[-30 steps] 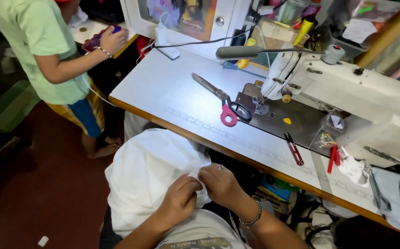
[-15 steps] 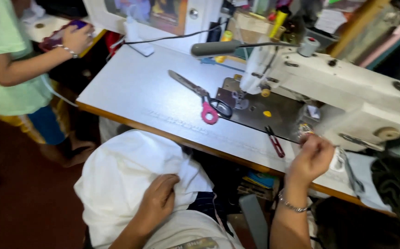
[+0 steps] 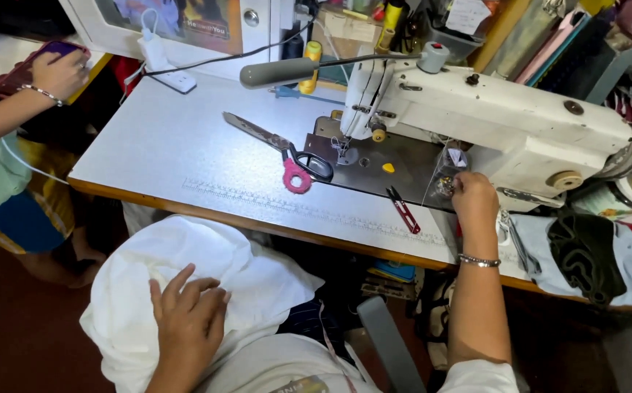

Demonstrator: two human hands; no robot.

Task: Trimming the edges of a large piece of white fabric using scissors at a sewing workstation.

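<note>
Right hand [image 3: 474, 198] reaching a small clear bag [image 3: 448, 173] beside the sewing machine [image 3: 505, 120], fingertips hidden, grip unclear; left hand [image 3: 185, 314], fingers spread, on white cloth [image 3: 148, 291]; scissors [image 3: 287, 153] nearby.

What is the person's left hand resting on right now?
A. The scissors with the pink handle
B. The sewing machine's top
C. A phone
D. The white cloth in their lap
D: the left hand lies flat with fingers spread on the white cloth bunched in the lap, below the table edge, while the scissors sit untouched up on the table.
</note>
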